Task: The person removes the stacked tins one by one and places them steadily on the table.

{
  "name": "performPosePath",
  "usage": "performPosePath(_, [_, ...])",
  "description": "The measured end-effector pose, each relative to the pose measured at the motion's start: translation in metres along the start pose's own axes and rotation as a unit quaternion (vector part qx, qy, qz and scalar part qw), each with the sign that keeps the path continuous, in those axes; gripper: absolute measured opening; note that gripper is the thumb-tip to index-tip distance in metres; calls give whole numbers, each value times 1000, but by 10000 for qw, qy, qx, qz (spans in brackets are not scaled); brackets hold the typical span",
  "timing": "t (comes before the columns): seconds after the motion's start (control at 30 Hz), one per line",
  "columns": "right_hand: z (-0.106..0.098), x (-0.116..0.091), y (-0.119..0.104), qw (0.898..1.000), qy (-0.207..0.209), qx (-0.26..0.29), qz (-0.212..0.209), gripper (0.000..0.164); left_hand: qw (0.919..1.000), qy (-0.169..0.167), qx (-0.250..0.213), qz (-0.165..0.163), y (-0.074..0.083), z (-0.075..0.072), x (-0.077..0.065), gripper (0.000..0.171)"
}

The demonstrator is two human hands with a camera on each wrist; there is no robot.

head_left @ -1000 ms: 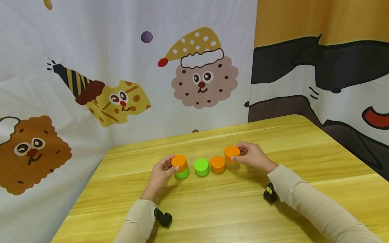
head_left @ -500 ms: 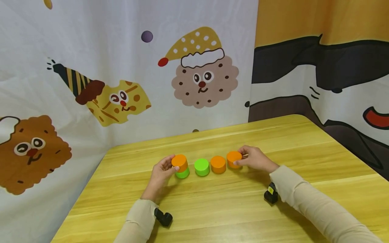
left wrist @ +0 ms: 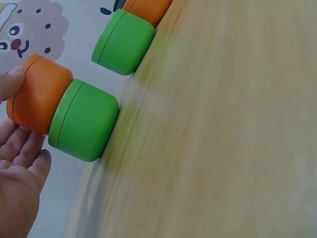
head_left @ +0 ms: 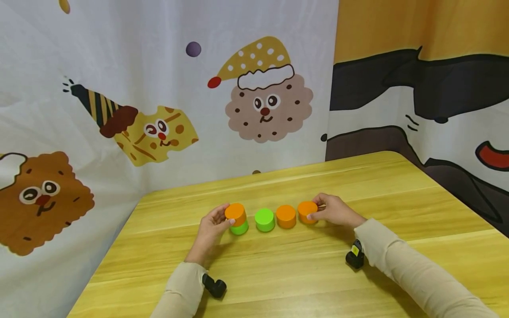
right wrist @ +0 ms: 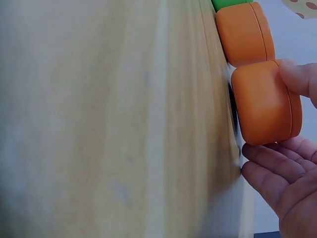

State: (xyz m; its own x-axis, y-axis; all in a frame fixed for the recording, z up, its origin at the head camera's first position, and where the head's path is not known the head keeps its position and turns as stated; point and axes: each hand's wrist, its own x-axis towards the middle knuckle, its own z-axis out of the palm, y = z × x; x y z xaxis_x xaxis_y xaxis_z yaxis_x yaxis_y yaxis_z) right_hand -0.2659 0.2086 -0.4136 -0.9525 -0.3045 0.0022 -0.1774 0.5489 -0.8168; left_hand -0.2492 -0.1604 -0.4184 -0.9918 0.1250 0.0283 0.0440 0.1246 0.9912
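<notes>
My left hand (head_left: 210, 227) grips a small round lidded orange container (head_left: 235, 214), thumb on the near side. It sits on top of a green container (left wrist: 84, 121) of the same shape, which stands on the table. At the right end of the row, my right hand (head_left: 336, 210) pinches another orange container (right wrist: 265, 104) by its lid between thumb and fingers. Its base is right at the tabletop. Between the hands stand a second green container (head_left: 264, 220) and a third orange container (head_left: 286, 216), side by side. The held one on the right is close beside that orange one.
The wooden table (head_left: 278, 274) has its far edge against a white curtain (head_left: 159, 57) printed with cartoon food. A second printed curtain (head_left: 374, 35) hangs behind the right side. Small black cameras (head_left: 214, 286) sit at both wrists, below beige sleeves (head_left: 417, 260).
My right hand has lowered its orange container toward the table and slightly right, to the end of the row. The left hand keeps its place on the stacked orange container.
</notes>
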Motion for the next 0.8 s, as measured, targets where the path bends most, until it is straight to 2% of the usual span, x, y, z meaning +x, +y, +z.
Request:
performPosePath(0.4, [0,0,-2,9998,-97,71,164,47,9999,91,-53,-34,-2,0,0,54])
performPosePath(0.63, [-3,2,-10,9993,-294,-152,149,85,9997,-79,-30,230,-5,-1,0,62])
performPosePath(0.8, [0,11,-31,9985,-228,-476,-127,89,9995,-110,-32,290,-6,-2,0,65])
